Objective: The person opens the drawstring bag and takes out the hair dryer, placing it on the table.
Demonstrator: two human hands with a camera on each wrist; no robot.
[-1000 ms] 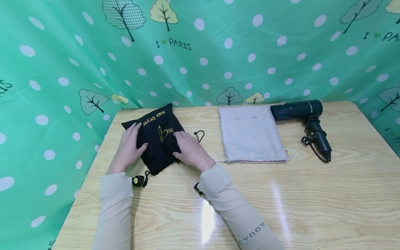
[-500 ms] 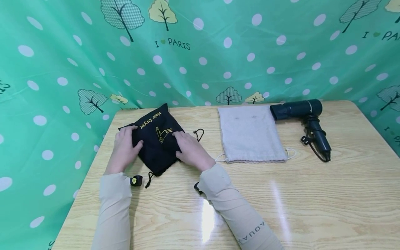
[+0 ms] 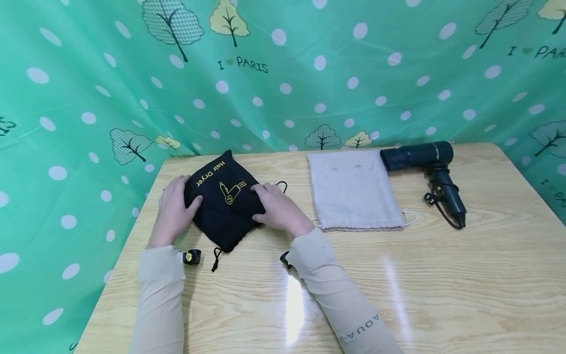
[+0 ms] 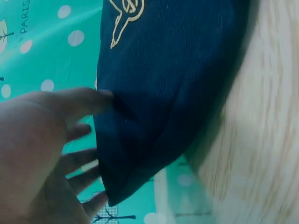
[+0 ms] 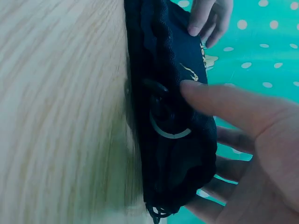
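Observation:
A black drawstring bag (image 3: 221, 216) with yellow "Hair Dryer" lettering and a dryer drawing lies bulging at the table's left. My left hand (image 3: 173, 211) holds its left corner, thumb on top and fingers round the far edge. At the right end, my right hand (image 3: 280, 210) grips the bag with its thumb on the near side and fingers over the other. In the right wrist view, a dark round part with a pale arc (image 5: 170, 135) shows in the bag's mouth; the rest is hidden. One black cord (image 3: 216, 259) hangs out at the near corner.
A light grey drawstring bag (image 3: 355, 194) lies flat right of the black one. Beside it rests a dark hair dryer (image 3: 420, 155), its nozzle at the bag's upper right corner and its cord wrapped round the handle. A green patterned curtain (image 3: 283, 73) hangs behind the table.
The black bag has turned slightly counterclockwise, its near corner shifting right. My left hand has slid to its left corner, now covering it; my right hand has moved a little right.

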